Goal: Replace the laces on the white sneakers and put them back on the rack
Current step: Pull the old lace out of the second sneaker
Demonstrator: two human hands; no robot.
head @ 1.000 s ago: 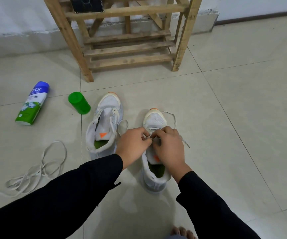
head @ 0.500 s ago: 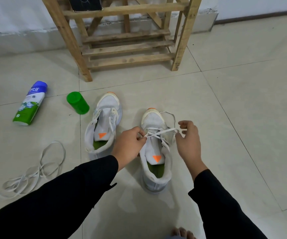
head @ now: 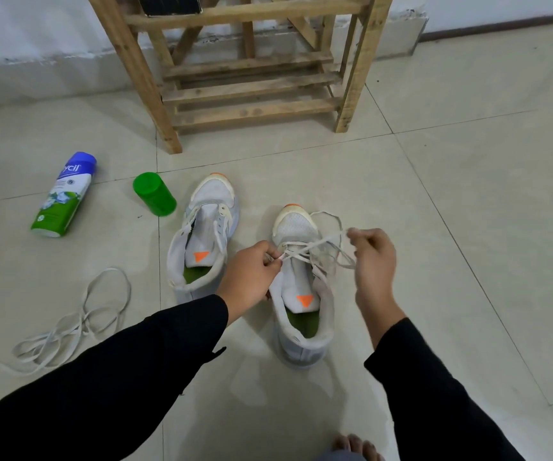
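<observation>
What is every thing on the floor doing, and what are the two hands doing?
Left hand: pinching the lace.
Right hand: pinching the lace, held out sideways.
Lace: crossed through the front eyelets.
Right sneaker: upright, partly laced.
Left sneaker: upright, unlaced.
Loose lace: tangled on the floor.
Spray can: lying on its side.
Green cap: lying on its side.
Rack: standing.

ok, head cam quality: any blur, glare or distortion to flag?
Head view: soft even light, faint shadows, no hard glare, only a dull sheen on the floor tiles. Same view: right hand and the lace it pinches look slightly motion-smeared, left hand sharper. Wide-angle splays the rack posts outward.
</observation>
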